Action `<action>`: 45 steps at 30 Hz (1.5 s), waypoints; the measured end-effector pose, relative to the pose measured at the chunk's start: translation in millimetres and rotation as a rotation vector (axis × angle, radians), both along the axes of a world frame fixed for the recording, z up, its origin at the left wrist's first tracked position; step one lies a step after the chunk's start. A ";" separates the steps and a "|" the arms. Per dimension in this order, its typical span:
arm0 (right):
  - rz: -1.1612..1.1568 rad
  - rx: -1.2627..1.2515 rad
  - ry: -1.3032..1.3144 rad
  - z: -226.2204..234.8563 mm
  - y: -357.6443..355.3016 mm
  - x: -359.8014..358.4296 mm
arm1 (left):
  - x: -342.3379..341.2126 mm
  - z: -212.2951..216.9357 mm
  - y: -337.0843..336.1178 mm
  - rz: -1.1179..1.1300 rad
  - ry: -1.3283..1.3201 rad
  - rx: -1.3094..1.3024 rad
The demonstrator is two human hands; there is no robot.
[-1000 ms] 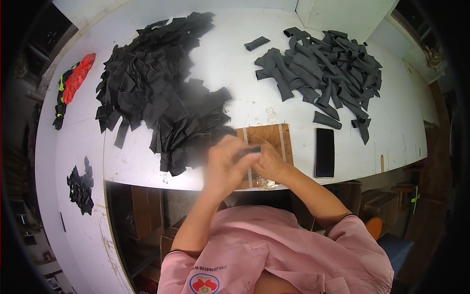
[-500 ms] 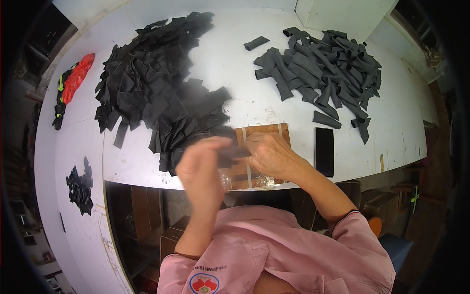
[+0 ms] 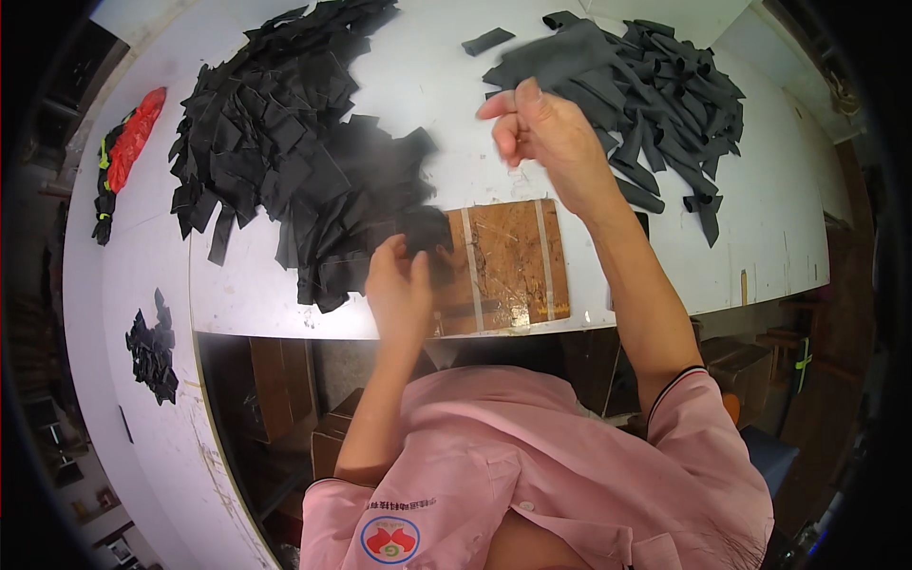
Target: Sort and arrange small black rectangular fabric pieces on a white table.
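My left hand (image 3: 399,290) grips a small black fabric piece (image 3: 425,231) at the left edge of a wooden board (image 3: 508,261) near the table's front edge. A large heap of black fabric pieces (image 3: 285,142) lies just left of that hand. My right hand (image 3: 541,133) is raised over the table with fingers loosely curled and nothing in it, reaching toward a pile of dark grey fabric strips (image 3: 646,90) at the far right.
The white table (image 3: 427,76) curves around to the left. A red and black bundle (image 3: 128,152) lies at the far left, and a small black scrap pile (image 3: 152,347) sits on the left wing. One loose strip (image 3: 489,41) lies between the heaps.
My right hand left the board and moved up and right toward the grey strip pile. My left hand carried a black piece leftward to the board's left edge.
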State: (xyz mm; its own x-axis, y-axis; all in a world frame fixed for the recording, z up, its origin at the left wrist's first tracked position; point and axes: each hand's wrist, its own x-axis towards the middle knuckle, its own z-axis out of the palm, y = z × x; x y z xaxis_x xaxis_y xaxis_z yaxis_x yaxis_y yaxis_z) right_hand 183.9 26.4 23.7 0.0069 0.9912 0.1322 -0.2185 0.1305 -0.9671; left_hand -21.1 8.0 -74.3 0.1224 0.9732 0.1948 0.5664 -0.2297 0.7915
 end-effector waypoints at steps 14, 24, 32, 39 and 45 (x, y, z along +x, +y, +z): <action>0.093 -0.455 -0.240 -101.1 -92.3 -54.9 | -17.0 -37.1 10.9 0.025 -0.079 -0.152; 0.487 -0.691 0.773 -89.9 -82.4 -92.9 | -45.4 60.7 -4.2 -0.211 -0.419 -0.742; 0.114 -0.645 0.756 -76.3 -71.0 -121.9 | -48.4 53.4 -28.9 0.062 -0.780 -0.500; 0.022 -0.555 0.711 -70.7 -69.4 -130.7 | -46.1 47.3 -59.1 0.073 -0.855 -0.478; -0.056 -0.503 0.657 -74.4 -68.6 -133.7 | -42.7 44.3 -54.0 0.121 -0.813 -0.497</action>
